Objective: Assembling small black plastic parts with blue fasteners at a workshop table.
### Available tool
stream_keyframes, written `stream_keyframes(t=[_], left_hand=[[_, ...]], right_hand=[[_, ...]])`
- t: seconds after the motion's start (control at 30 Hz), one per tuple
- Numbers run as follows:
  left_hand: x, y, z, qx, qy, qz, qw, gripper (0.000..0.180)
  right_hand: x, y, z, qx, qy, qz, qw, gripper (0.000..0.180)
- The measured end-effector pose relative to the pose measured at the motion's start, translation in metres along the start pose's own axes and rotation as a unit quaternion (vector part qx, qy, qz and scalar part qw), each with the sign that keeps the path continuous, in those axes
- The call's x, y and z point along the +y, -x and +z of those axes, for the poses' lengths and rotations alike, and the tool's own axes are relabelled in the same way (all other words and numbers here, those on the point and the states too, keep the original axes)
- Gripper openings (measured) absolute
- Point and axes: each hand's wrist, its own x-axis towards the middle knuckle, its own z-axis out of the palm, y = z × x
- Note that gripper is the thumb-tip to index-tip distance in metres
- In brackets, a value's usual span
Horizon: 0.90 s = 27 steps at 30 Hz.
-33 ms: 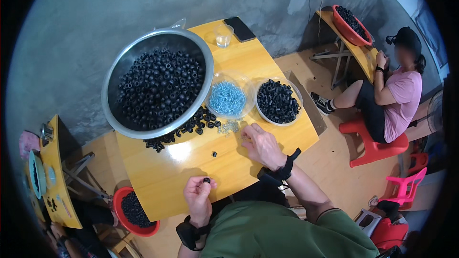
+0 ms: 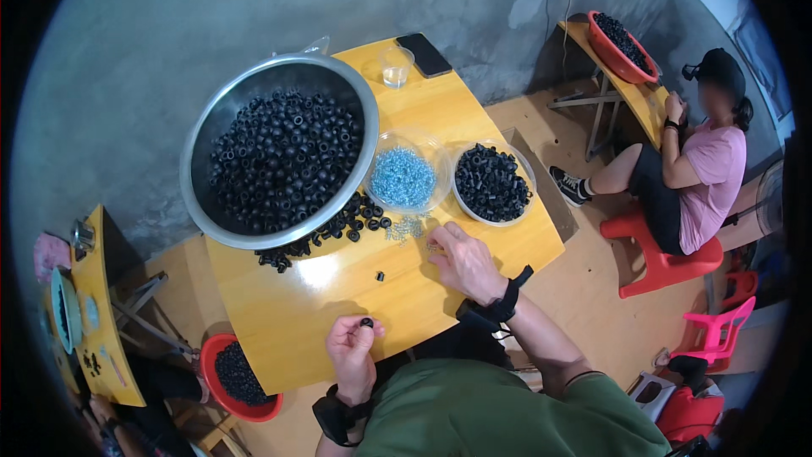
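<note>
Between the thumb and forefinger of my left hand (image 2: 352, 347), at the table's near edge, is a small round black cap (image 2: 366, 322) with a hole in it. My right hand (image 2: 467, 264) rests low over the yellow table (image 2: 338, 322), its fingertips bunched beside a scatter of tiny clear pieces (image 2: 406, 228); whatever they pinch is too small to make out. One small black piece (image 2: 380, 276) lies alone between my hands. Beyond them stand a clear tub of tiny light-blue pieces (image 2: 403, 178) and a tub of short black parts (image 2: 492, 184).
A large steel basin (image 2: 196, 195) full of black caps takes up the table's left, with loose caps (image 2: 353, 224) spilled against it. A clear cup (image 2: 395, 66) and a phone (image 2: 425, 54) sit at the far edge. Another person (image 2: 710, 161) works at right. A red basin (image 2: 241, 377) stands below left.
</note>
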Motion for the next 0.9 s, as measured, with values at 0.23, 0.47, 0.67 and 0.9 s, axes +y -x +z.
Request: stream_keyframes(t=[0.23,0.47,0.67,0.9], left_hand=[[0.001,0.002,0.000,0.001,-0.005,-0.002,1.000,0.012],[-0.001,0.001,0.000,0.001,0.010,0.000,1.000,0.012],[-0.003,0.002,0.001,0.002,0.087,-0.026,0.996,0.011],[-0.004,0.009,0.008,0.003,0.105,-0.063,0.993,0.012]], right_hand=[[0.002,0.001,0.005,0.008,0.019,-0.034,0.999,0.018],[0.000,-0.003,0.006,-0.022,0.090,-0.118,0.989,0.019],[-0.002,-0.008,0.003,0.055,-0.025,-0.142,0.988,0.018],[0.010,-0.004,0.008,0.032,-0.499,0.133,0.856,0.002]])
